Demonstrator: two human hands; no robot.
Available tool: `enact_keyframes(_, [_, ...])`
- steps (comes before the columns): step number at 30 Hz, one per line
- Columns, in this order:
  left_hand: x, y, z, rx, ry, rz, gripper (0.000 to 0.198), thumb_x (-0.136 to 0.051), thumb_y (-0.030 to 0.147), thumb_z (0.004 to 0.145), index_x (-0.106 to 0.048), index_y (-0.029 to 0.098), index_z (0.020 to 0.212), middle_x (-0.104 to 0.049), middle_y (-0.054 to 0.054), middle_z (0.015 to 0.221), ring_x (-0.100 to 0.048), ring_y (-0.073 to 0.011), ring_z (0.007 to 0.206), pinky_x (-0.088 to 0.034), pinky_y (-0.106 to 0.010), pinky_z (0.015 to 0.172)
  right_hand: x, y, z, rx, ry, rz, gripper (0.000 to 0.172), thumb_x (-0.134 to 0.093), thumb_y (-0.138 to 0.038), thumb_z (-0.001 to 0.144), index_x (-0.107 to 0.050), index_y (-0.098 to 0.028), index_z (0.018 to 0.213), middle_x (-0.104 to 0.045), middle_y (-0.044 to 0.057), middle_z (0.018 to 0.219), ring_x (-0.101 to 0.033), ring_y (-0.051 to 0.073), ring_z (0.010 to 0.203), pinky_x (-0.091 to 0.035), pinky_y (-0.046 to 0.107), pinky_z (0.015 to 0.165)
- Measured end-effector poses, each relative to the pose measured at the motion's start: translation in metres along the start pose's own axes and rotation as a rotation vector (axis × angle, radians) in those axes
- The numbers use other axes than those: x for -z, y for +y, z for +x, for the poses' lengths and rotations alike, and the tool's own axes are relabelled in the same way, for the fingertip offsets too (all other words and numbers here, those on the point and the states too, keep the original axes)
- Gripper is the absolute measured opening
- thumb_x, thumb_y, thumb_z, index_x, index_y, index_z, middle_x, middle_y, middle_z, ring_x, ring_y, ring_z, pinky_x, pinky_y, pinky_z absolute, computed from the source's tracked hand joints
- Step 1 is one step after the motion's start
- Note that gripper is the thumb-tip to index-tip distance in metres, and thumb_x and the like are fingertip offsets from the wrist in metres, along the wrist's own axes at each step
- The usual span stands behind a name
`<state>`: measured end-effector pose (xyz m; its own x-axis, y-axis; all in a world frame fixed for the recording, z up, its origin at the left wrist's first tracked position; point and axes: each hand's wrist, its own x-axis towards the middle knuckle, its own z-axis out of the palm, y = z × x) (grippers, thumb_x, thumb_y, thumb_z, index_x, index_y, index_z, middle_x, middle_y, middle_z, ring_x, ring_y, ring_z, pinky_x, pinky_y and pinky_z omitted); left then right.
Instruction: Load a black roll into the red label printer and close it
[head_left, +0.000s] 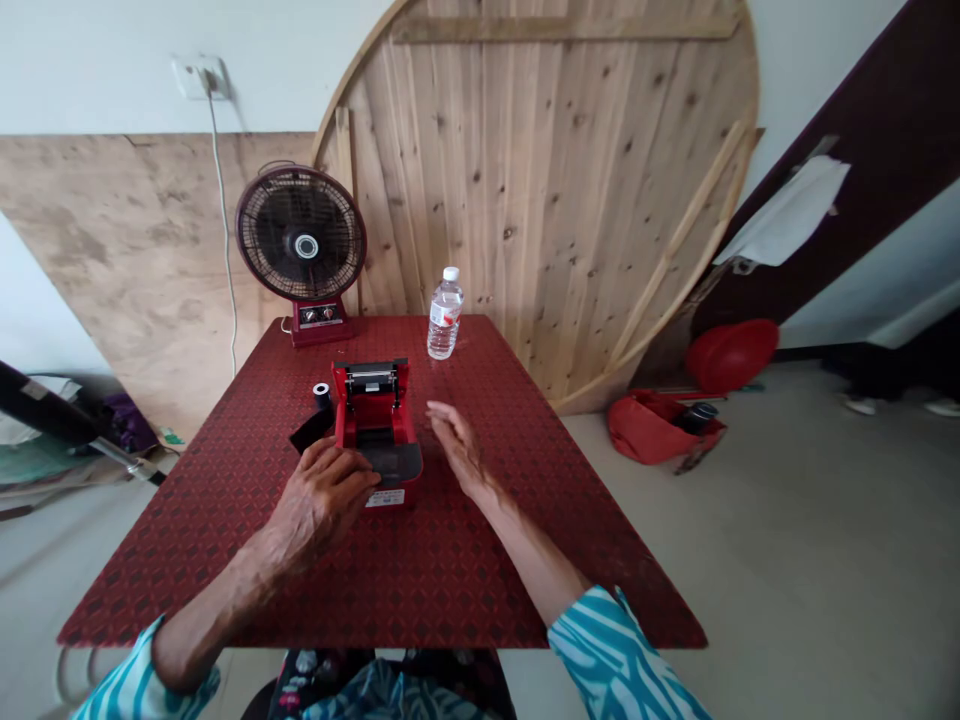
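printer mid-table under left hand; right hand beside.

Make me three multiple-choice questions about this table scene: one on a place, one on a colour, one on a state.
1. Where does the water bottle stand?
A. behind the printer
B. on the floor
C. in a hand

2. What colour is the small printer?
A. blue
B. red
C. white

3. How is the printer's lid?
A. open
B. shut
C. removed

Answers:
1 A, it stands upright on the table, farther back.
2 B, its casing is red.
3 A, the lid stands raised while the left hand rests on the front; the right hand hovers beside it.
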<state>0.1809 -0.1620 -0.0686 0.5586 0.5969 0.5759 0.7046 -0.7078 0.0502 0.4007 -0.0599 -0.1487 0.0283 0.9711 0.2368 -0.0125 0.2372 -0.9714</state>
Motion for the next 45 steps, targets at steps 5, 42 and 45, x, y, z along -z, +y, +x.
enact_keyframes(5, [-0.003, 0.005, -0.005, -0.008, 0.086, 0.025, 0.016, -0.053, 0.018, 0.094, -0.067, 0.021, 0.099, -0.073, -0.003, 0.095, -0.065, -0.0185, 0.091, -0.04, -0.04, 0.097, -0.027, -0.04, 0.055, 0.003, -0.061, 0.019, 0.043, -0.053, -0.057, 0.083, -0.063, -0.032, 0.116, -0.059, 0.002, 0.135, -0.057, 0.024, 0.118, -0.044, 0.046, 0.1])
enact_keyframes(42, [-0.016, -0.047, -0.041, 0.79, 0.33, -0.551, 0.036, -0.047, 0.042, 0.096, -0.063, 0.022, 0.122, -0.066, -0.009, 0.124, -0.058, -0.0238, 0.119, -0.042, -0.041, 0.103, -0.046, 0.002, -0.029, -0.142, 0.121, 0.323, 0.043, -0.058, -0.049, 0.082, -0.062, -0.027, 0.118, -0.065, 0.004, 0.126, -0.059, 0.024, 0.117, -0.046, 0.041, 0.099])
enact_keyframes(45, [-0.019, -0.058, -0.042, 0.938, 0.415, -0.66, 0.041, -0.06, 0.05, 0.085, -0.066, 0.02, 0.113, -0.07, -0.009, 0.113, -0.062, -0.026, 0.11, -0.045, -0.042, 0.1, -0.049, 0.013, -0.035, -0.193, 0.158, 0.339, 0.044, -0.057, -0.052, 0.082, -0.062, -0.025, 0.116, -0.067, 0.005, 0.122, -0.061, 0.024, 0.112, -0.048, 0.04, 0.093])
